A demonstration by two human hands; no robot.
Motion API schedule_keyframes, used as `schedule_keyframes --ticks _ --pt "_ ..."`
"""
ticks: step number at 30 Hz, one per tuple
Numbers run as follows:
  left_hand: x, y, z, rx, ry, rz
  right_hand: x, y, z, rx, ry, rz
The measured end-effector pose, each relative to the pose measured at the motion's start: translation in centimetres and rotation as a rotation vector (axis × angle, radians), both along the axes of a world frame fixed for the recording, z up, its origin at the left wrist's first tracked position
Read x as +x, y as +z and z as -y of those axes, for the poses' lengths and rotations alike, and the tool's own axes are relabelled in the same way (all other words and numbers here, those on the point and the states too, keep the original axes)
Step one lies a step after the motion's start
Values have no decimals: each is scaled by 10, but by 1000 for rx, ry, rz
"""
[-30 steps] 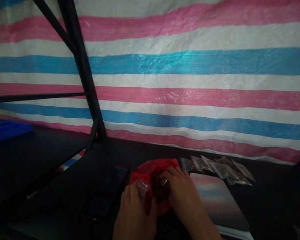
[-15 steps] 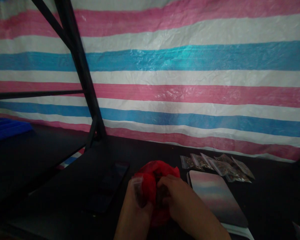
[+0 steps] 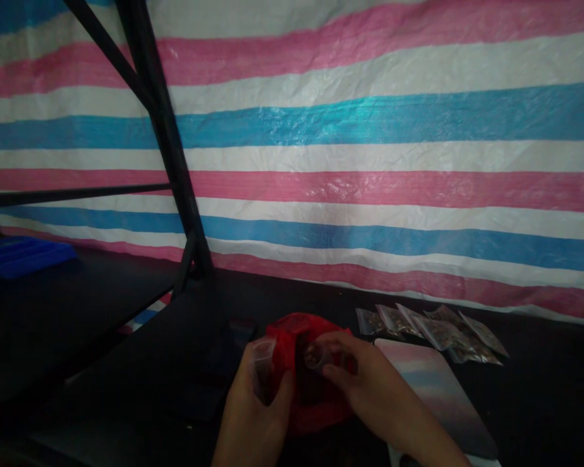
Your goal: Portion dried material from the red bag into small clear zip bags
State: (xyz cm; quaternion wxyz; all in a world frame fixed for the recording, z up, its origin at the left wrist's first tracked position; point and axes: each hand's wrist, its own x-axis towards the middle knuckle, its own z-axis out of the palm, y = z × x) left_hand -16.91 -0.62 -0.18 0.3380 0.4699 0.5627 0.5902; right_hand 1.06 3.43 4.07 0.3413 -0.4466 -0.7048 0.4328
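Observation:
A red plastic bag (image 3: pixel 305 402) lies open on the dark table between my hands. My left hand (image 3: pixel 253 408) is closed on a small clear plastic pouch (image 3: pixel 263 363) at the bag's left edge. My right hand (image 3: pixel 365 389) pinches a small scoop or cup of dark bits (image 3: pixel 316 355) just over the bag's mouth. Dark material shows inside the bag.
A row of several small filled clear pouches (image 3: pixel 433 327) lies behind a glossy flat pad (image 3: pixel 433 395) on the right. A dark phone (image 3: pixel 224 363) lies left of the bag. A black frame post (image 3: pixel 170 155) stands before the striped tarp; a blue tray (image 3: pixel 19 256) sits far left.
My right hand has come up out of the red bag with a small scoop of dark bits. My left hand has raised the clear pouch upright beside it.

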Motion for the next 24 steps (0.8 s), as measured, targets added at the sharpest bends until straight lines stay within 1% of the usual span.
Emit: schedule_keyframes --ticks 2,4,6,8,11,17,21,24 --pt "0 -2 0 0 -43 -28 1 11 1 6 21 -76" --pt "1 -4 1 4 -75 -52 -1 22 5 19 23 -102" --pt "2 -7 1 20 -73 -102 -7 32 11 54 -4 -60" --pt "3 -10 2 54 -53 -173 -13 37 17 114 -21 14" --pt "1 -16 3 86 -49 -276 -22 38 24 184 -10 132" --pt "-6 -23 4 131 -30 -427 -30 38 27 179 68 266" --pt "-3 -19 2 123 -49 -424 -31 40 26 277 105 394" --pt "2 -11 3 97 -31 -358 -33 40 26 361 185 422"
